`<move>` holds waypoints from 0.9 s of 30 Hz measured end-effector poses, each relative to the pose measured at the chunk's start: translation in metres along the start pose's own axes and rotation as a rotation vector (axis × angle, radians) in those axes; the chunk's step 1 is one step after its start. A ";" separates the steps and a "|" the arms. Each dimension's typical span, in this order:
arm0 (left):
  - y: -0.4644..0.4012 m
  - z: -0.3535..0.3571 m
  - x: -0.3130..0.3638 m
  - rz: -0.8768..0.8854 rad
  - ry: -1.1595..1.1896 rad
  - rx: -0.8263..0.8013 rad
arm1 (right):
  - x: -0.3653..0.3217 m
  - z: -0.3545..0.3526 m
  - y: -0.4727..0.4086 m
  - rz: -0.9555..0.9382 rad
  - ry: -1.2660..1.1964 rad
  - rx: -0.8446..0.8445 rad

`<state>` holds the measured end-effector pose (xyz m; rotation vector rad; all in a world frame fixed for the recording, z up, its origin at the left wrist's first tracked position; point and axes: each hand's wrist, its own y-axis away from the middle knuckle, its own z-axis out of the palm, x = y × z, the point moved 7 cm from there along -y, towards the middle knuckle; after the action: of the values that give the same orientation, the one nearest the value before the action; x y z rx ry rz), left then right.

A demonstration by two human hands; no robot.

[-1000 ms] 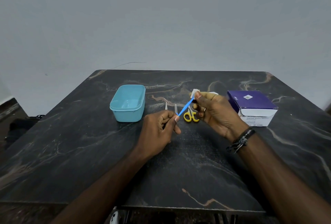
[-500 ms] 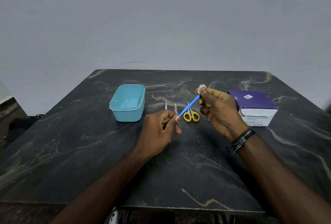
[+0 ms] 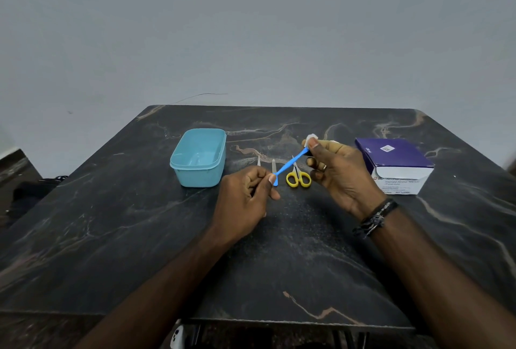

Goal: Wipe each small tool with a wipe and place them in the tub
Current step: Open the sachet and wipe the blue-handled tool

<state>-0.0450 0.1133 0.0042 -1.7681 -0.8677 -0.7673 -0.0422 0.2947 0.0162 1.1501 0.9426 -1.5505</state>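
while your left hand [image 3: 245, 195] pinches the blue plastic tool [image 3: 290, 165] and your right hand [image 3: 335, 170] pinches the white wipe [image 3: 310, 138] at its far tip, you're mid-wipe; next, carry it to the empty teal tub [image 3: 198, 157] at ten o'clock.

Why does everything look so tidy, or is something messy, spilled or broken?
Nothing stands out. The light blue plastic tub sits upright, the yellow-handled scissors lie flat on the dark marble table, and the purple and white box looks undamaged.
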 end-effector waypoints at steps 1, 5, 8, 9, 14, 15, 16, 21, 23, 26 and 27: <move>0.000 -0.003 0.001 -0.010 0.022 0.040 | 0.000 0.000 -0.001 0.008 0.008 -0.009; -0.001 -0.019 0.002 -0.052 0.113 0.244 | 0.009 0.003 -0.002 0.067 0.075 -0.102; -0.001 -0.030 0.001 -0.080 0.170 0.362 | 0.014 0.013 0.004 0.104 0.180 -0.199; -0.001 -0.033 0.000 -0.089 0.194 0.389 | 0.014 0.017 0.007 0.112 0.211 -0.240; -0.003 -0.038 -0.008 -0.127 0.283 0.457 | 0.017 0.032 0.020 0.135 0.386 -0.429; -0.004 -0.038 -0.009 -0.132 0.290 0.456 | 0.019 0.035 0.023 0.135 0.411 -0.472; -0.004 -0.037 -0.010 -0.136 0.293 0.450 | 0.021 0.039 0.026 0.132 0.434 -0.514; -0.005 -0.031 -0.010 -0.118 0.276 0.361 | 0.030 0.050 0.036 0.142 0.501 -0.700; -0.006 -0.028 -0.008 -0.100 0.271 0.315 | 0.032 0.052 0.037 0.150 0.502 -0.712; -0.008 -0.026 -0.008 -0.095 0.252 0.271 | 0.033 0.050 0.034 0.165 0.450 -0.654; -0.008 -0.026 -0.007 -0.091 0.252 0.268 | 0.032 0.049 0.033 0.168 0.437 -0.637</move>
<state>-0.0583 0.0896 0.0103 -1.3720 -0.8417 -0.8686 -0.0249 0.2325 -0.0033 1.0702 1.4542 -0.7721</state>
